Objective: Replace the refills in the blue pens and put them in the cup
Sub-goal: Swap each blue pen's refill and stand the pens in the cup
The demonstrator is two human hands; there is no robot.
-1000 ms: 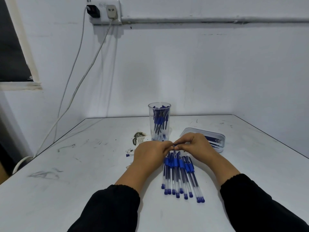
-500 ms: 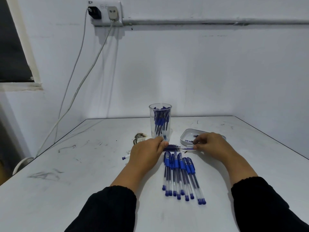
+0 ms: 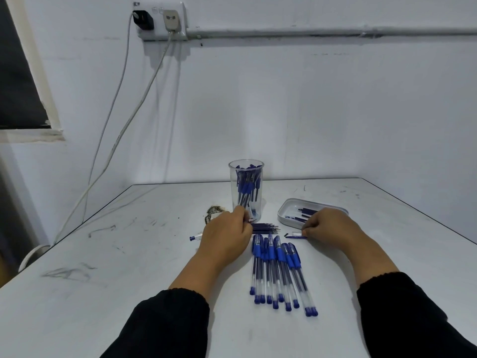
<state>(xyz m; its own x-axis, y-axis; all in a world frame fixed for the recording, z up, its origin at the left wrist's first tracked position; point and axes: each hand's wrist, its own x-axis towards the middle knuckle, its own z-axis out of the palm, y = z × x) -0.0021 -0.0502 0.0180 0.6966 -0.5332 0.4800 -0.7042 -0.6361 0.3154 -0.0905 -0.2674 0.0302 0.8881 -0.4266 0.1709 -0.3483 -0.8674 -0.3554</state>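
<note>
Several blue pens (image 3: 280, 272) lie side by side on the white table (image 3: 103, 267), caps toward me. A clear cup (image 3: 246, 188) behind them holds more blue pens. A bundle of dark refills (image 3: 265, 228) lies between the cup and the pens. My left hand (image 3: 225, 236) grips the left end of that bundle, fingers curled. My right hand (image 3: 327, 229) pinches the end of a single refill (image 3: 295, 237) lying on the table, next to a small clear pen part (image 3: 296, 233).
A white shallow tray (image 3: 289, 205) holding used refills sits right of the cup. A loose pen tip piece (image 3: 195, 237) and some scraps (image 3: 213, 213) lie left of my left hand. Two cables hang from a wall socket (image 3: 162, 20) at the upper left.
My hands came apart from the middle. The right hand drew a single refill out to the right and set it down beside the tray, while the left stayed on the refill bundle.
</note>
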